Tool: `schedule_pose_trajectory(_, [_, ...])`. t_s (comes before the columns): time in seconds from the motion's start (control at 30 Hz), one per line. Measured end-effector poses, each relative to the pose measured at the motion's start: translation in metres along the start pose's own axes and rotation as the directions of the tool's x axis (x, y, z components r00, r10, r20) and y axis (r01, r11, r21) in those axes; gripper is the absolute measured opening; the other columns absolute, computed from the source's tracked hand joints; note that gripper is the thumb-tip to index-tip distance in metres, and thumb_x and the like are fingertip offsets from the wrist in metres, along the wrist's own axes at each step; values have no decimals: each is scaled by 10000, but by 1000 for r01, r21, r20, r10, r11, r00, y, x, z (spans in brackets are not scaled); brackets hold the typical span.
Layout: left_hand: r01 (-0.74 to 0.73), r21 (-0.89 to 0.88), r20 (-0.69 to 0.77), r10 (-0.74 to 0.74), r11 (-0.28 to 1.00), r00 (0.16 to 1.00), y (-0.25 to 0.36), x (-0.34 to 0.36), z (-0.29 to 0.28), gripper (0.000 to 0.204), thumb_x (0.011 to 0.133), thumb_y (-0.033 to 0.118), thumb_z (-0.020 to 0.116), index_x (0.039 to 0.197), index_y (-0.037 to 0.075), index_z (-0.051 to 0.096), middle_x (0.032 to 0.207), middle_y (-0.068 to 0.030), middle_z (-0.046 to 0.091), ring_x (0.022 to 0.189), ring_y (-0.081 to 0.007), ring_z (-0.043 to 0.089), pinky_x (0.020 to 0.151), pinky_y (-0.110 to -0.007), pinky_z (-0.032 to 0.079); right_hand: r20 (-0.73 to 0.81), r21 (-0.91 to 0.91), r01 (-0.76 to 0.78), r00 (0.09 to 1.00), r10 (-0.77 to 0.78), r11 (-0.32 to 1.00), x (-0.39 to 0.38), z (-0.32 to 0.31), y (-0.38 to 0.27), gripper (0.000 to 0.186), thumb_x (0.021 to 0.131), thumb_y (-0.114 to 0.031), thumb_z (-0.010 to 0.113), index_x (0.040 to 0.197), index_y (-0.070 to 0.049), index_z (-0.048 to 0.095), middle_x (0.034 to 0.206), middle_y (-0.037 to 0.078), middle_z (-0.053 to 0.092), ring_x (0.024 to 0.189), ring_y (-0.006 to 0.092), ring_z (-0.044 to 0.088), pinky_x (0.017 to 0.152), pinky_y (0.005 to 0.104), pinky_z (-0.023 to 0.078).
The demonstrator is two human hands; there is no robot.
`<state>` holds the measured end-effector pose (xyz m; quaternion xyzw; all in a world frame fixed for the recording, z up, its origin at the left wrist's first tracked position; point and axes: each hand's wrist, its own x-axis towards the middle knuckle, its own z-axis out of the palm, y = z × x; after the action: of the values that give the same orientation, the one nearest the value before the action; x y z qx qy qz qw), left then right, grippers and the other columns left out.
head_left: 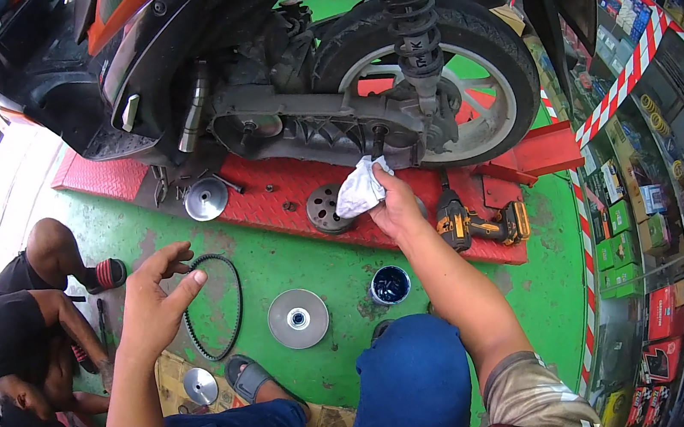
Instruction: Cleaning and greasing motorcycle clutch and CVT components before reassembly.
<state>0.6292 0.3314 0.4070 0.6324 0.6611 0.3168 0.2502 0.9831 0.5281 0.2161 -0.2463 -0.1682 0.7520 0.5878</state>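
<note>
My right hand (398,208) grips a crumpled white rag (363,188) just below the shaft (379,135) at the rear of the scooter's open transmission case (308,123). Whether the rag touches the shaft I cannot tell. A round metal clutch bell with holes (326,209) lies beside the rag on the red platform. My left hand (161,299) is raised, empty, with its thumb and fingers apart. It hovers near a black drive belt (240,309) on the green floor. A flat metal pulley disc (299,330) and a tub of dark blue stuff (390,286) lie before my knees.
A yellow-and-black cordless impact wrench (473,226) rests on the red platform (255,212). A shiny pulley half (206,198), pliers (159,186) and small bolts lie at its left. Another disc (201,386) sits on cardboard. A person (23,320) crouches at left. Shelves (647,234) stand at right.
</note>
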Motion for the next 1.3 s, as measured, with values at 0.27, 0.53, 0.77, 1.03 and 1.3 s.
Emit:
schedule_pose_trajectory(0.27, [11, 25, 5, -11, 1000, 1000, -1, 0, -2, 517, 905, 177, 788, 1350, -44, 644, 1227, -186, 737, 1118, -255, 691, 1018, -388, 514, -126, -124, 10, 992, -26, 992, 3, 5, -1, 245, 1056, -203, 651, 1231, -33, 669, 1181, 76, 736, 1105, 239, 714, 979, 437, 563])
schedule_pose_trajectory(0.53, [-3, 20, -2, 3, 1000, 1000, -2, -2, -3, 522, 902, 185, 791, 1348, -44, 647, 1231, -186, 739, 1112, -254, 692, 1015, -389, 514, -76, -184, 61, 994, -76, 981, -1, 6, 0, 239, 1067, -204, 635, 1235, -37, 668, 1175, 75, 735, 1097, 234, 709, 964, 417, 554])
schedule_pose_trajectory(0.77, [9, 11, -2, -9, 1000, 1000, -4, -1, -4, 514, 903, 182, 786, 1345, -42, 650, 1224, -181, 741, 1110, -252, 691, 1014, -389, 514, -118, -181, 32, 992, -54, 983, -2, 12, 1, 228, 1074, -187, 624, 1228, -25, 665, 1154, 69, 730, 1056, 225, 714, 927, 405, 562])
schedule_pose_trajectory(1.03, [3, 5, -5, -3, 1000, 1000, -3, 1, 0, 524, 898, 199, 798, 1340, -42, 654, 1215, -182, 744, 1103, -252, 700, 1016, -389, 515, -159, -190, 25, 986, -56, 981, -1, 10, 1, 242, 1077, -187, 623, 1241, -12, 653, 1163, 77, 724, 1057, 224, 712, 929, 405, 564])
schedule_pose_trajectory(1.3, [24, 41, 9, -24, 999, 1000, -2, 3, 2, 517, 899, 222, 804, 1327, -33, 665, 1189, -185, 749, 1078, -249, 707, 990, -388, 522, 44, -198, -126, 990, 137, 972, -20, -6, -16, 355, 1113, -323, 551, 1343, -58, 608, 1253, 90, 703, 1070, 237, 702, 907, 439, 568])
